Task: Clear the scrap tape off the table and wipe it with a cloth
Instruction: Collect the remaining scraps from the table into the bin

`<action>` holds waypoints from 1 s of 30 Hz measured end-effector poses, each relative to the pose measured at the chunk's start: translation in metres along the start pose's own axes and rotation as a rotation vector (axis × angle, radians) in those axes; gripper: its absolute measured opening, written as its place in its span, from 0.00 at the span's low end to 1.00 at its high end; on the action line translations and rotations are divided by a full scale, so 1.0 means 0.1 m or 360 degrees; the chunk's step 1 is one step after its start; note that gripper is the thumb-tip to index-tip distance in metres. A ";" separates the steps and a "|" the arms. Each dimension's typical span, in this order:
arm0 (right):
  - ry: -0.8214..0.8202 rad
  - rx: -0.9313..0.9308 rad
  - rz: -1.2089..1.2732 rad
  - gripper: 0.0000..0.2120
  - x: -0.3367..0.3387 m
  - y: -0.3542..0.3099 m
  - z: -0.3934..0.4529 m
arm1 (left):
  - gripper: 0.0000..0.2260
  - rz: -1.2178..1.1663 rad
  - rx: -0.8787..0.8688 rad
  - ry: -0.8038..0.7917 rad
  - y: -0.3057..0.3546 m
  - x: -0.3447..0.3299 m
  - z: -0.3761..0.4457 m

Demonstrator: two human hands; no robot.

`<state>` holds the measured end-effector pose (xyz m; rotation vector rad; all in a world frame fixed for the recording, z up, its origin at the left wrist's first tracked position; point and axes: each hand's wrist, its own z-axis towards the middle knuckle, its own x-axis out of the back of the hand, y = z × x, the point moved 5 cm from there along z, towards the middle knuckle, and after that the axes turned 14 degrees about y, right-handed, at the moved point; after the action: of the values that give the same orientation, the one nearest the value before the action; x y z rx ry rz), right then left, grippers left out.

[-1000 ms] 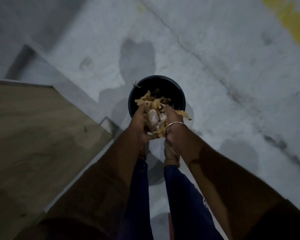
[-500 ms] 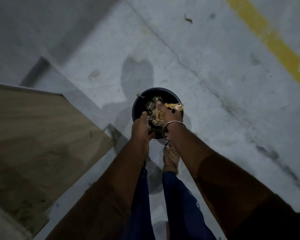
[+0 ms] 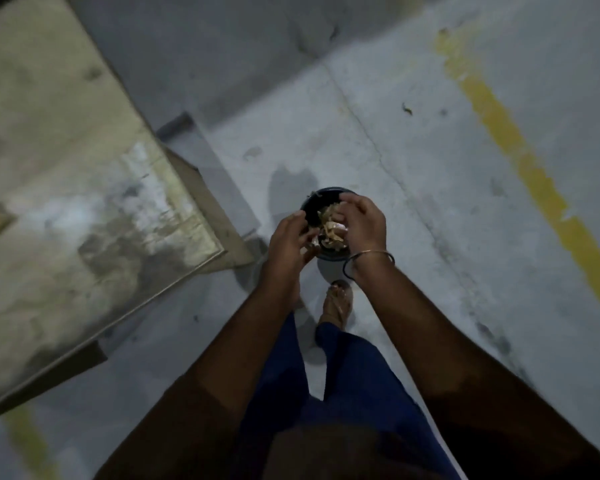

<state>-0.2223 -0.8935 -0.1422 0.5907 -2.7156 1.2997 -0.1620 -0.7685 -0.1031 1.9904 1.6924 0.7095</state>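
Head view, looking steeply down: both hands are held out in front of the body over a small dark bin [image 3: 326,216] that stands on the floor. The left hand [image 3: 289,241] has its fingers loosely curled, the fingertips turned inward toward a clump of scrap tape [image 3: 330,226]; whether it pinches any of the tape I cannot tell, since the frame is dim and blurred there. The right hand [image 3: 360,224] arches over the bin's mouth with bent fingers, its fingertips at the top of the same clump; a firm grip is not plain either. A thin metal bangle [image 3: 374,255] circles the right wrist. The tape, tan and pale crumpled strips, sits between the two hands and inside or just above the bin's opening; which of the two cannot be told.

Below the hands, one sandalled foot [image 3: 338,304] stands just beside the bin, and blue trouser legs [image 3: 329,382] run down to the bottom of the frame. At left, the corner of the table [image 3: 84,188] juts toward the bin, its surface smeared and glossy in patches. The grey concrete floor [image 3: 413,168] carries a worn yellow painted line [image 3: 534,188] on the right, well apart from the bin, and a small dark scrap [image 3: 407,108] lies farther off.
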 end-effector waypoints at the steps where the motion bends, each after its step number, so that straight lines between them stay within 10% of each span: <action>1: -0.0114 0.0063 0.0010 0.08 0.00 -0.19 -0.28 | 0.12 0.0004 -0.0061 -0.0037 0.10 0.15 -0.21; 11: -0.0966 0.0453 -0.0252 0.11 -0.48 -0.79 -2.31 | 0.16 -0.0139 -0.0527 0.0096 0.79 1.90 -1.06; 21: -0.1434 0.0614 -0.0627 0.04 -1.66 0.20 -3.89 | 0.12 -0.0476 -0.0379 0.0521 0.49 4.36 -1.10; 30: -0.1163 0.0823 -0.0721 0.23 -2.42 0.91 -4.28 | 0.08 -0.0158 -0.0296 0.0881 0.06 6.50 -0.89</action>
<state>-0.0747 -0.4409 0.0092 1.9252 -2.3840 1.9131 -0.1332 -0.1287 0.0376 1.6594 1.9142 1.4218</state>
